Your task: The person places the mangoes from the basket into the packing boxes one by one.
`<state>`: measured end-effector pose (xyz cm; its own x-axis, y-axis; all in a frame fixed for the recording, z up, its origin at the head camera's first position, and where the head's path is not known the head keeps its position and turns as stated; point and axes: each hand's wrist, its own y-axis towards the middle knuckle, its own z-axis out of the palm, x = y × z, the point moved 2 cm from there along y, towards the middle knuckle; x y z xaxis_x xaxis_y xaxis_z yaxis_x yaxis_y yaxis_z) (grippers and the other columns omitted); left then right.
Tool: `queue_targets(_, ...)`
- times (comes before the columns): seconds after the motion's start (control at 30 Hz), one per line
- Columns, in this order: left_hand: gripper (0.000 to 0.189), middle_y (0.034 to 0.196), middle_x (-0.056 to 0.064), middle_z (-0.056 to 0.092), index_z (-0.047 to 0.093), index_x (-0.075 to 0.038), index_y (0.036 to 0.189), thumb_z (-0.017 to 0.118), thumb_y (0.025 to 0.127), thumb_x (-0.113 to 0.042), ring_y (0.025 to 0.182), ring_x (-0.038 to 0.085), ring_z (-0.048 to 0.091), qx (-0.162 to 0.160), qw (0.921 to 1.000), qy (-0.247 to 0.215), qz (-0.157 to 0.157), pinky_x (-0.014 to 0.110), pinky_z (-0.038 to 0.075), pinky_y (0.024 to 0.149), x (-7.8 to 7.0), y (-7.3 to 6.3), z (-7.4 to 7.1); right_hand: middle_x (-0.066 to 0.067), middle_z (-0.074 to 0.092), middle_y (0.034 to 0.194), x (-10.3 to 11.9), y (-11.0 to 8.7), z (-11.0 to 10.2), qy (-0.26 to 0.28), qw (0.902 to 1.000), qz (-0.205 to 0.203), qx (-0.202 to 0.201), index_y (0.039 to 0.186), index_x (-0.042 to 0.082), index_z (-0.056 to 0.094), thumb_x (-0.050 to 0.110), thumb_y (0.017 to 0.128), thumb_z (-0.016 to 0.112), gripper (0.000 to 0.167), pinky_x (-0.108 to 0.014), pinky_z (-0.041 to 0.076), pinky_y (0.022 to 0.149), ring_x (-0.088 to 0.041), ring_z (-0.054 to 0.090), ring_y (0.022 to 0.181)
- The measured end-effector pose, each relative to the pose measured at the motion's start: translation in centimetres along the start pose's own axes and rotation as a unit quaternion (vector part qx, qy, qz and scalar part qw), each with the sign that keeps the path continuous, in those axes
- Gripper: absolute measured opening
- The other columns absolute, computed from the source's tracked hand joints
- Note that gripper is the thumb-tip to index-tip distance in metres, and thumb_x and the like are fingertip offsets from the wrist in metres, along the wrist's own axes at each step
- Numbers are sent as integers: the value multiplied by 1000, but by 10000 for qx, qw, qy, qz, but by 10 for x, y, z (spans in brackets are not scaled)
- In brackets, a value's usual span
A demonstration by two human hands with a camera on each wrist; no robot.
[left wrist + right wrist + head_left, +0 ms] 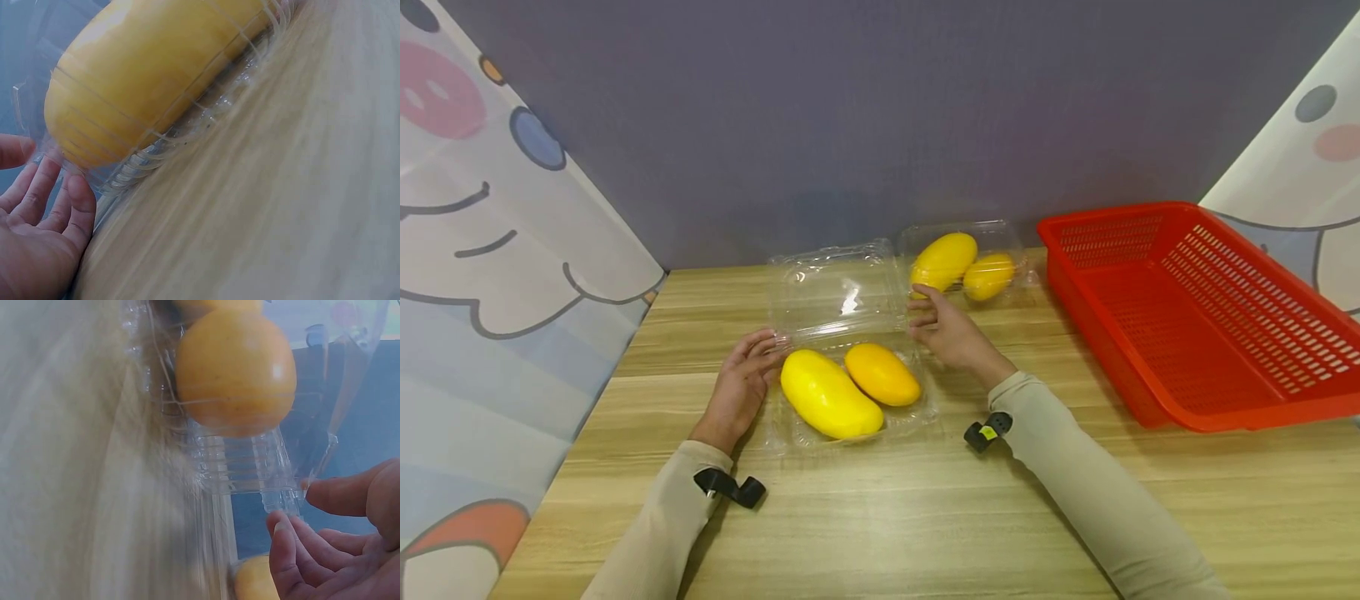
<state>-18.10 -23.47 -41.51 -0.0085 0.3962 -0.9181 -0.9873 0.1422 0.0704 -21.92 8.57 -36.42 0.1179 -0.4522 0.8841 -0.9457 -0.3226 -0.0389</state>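
Note:
A clear plastic clamshell box (797,433) lies unfolded on the table, its lid (820,292) tipped back toward the wall. Inside its base are a large yellow mango (831,396) and a smaller orange-yellow mango (882,375). My left hand (741,387) touches the box's left side near the hinge, fingers loosely extended; the left wrist view shows its fingertips (80,187) at the box corner. On the opposite side is my right hand (951,329), its thumb (337,495) against the box's rim in the right wrist view and the other fingers loosely bent below.
Behind my right hand, against the dark wall (850,125), a second clear box (1000,233) holds two yellow mangoes (943,260). A red slotted plastic basket (1112,350) stands to the right on the wooden table (865,533). Cartoon-printed sheets (490,375) flank both sides.

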Motion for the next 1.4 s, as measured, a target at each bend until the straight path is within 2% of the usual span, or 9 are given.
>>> queue_targets(0.27, 31, 111, -6, 67, 60, -16, 118, 41, 102, 3, 106, 10, 67, -89, 9999, -20, -88, 22, 54, 92, -1, 0, 0, -9, 48, 152, -1, 1, 0, 17, 10000, 75, -62, 156, 13, 27, 4, 97, 61, 69, -43, 55, 98, -30, 59, 127)
queue_targets(0.53, 32, 117, -3, 65, 53, -13, 127, 42, 102, 4, 108, 11, 66, 63, 10000, -58, 48, 24, 54, 94, -1, 0, 0, -16, 52, 142, 1, 1, -2, 249, 9993, -141, -242, 156, 11, 25, -4, 91, 65, 77, -44, 55, 98, -34, 58, 124)
queue_targets(0.7, 37, 123, -1, 61, 51, -20, 132, 46, 102, 2, 109, 13, 65, -42, 9999, 127, 44, 24, 55, 90, -2, 0, 1, -17, 52, 132, 2, 1, -4, 259, 9986, -404, -216, 154, 14, 30, -8, 87, 68, 81, -47, 51, 102, -35, 54, 128)
queue_targets(0.87, 40, 131, 0, 55, 49, -24, 134, 48, 102, -1, 114, 12, 55, -138, 9986, 475, 192, 22, 52, 85, -2, 1, 2, -17, 53, 131, 5, 0, -10, 236, 9968, -681, -342, 149, 15, 41, 5, 89, 71, 69, -49, 47, 99, -36, 52, 129)
queue_targets(1.0, 35, 127, -4, 59, 47, -13, 136, 50, 102, -4, 118, 16, 50, -235, 9963, 582, 581, 24, 48, 87, -8, 2, 5, -12, 56, 133, 14, -6, -18, 321, 9918, -1021, -698, 144, 17, 48, 19, 92, 71, 57, -47, 46, 97, -35, 54, 126)
queue_targets(1.1, 33, 123, -9, 62, 48, -7, 136, 50, 103, -8, 122, 14, 49, -363, 9892, 1084, 913, 26, 42, 93, -20, 0, 8, -8, 60, 129, 24, -12, -24, 244, 9850, -1399, -980, 140, 17, 53, 25, 94, 70, 50, -42, 47, 93, -30, 57, 121)
queue_targets(1.2, 31, 123, -11, 61, 50, -3, 134, 49, 104, -8, 123, 11, 49, -359, 9736, 1799, 1359, 25, 39, 98, -40, -5, 14, -8, 64, 122, 36, -20, -30, 97, 9752, -1839, -1224, 135, 16, 57, 24, 94, 69, 43, -36, 48, 88, -22, 59, 114)
queue_targets(1.27, 29, 124, -9, 61, 54, -3, 132, 49, 103, -6, 123, 10, 49, -194, 9618, 2073, 1776, 24, 40, 97, -55, -9, 19, -7, 65, 117, 44, -25, -33, -42, 9679, -2110, -1367, 131, 14, 60, 21, 95, 68, 37, -32, 49, 84, -19, 60, 109)
queue_targets(1.4, 26, 123, -1, 62, 60, -1, 126, 50, 102, -3, 119, 14, 52, 371, 9412, 1925, 2753, 25, 41, 94, -81, -16, 32, -4, 68, 109, 57, -36, -41, -513, 9535, -2587, -1456, 119, 9, 67, 16, 96, 66, 24, -27, 51, 80, -13, 60, 97)
